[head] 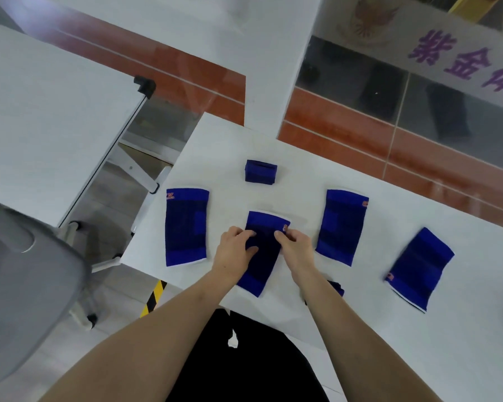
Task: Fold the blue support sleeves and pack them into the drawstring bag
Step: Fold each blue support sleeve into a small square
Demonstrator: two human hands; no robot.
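Observation:
Several blue support sleeves lie on the white table point(346, 320). The middle sleeve point(263, 253) lies flat, and both hands grip it: my left hand point(234, 249) pinches its left edge, my right hand point(296, 246) its right edge near the orange logo. A flat sleeve point(186, 226) lies to the left, another point(341, 226) to the right, and a third point(418, 268) at the far right. A folded sleeve point(260, 171) sits further back. A dark blue item point(337, 287) peeks out from under my right forearm; I cannot tell what it is. No drawstring bag is clearly visible.
A second white table point(50, 111) stands to the left across a gap, with a grey chair point(26, 274) below it. The work table's left edge runs diagonally beside the left sleeve. A glass wall with purple characters point(462, 62) rises behind.

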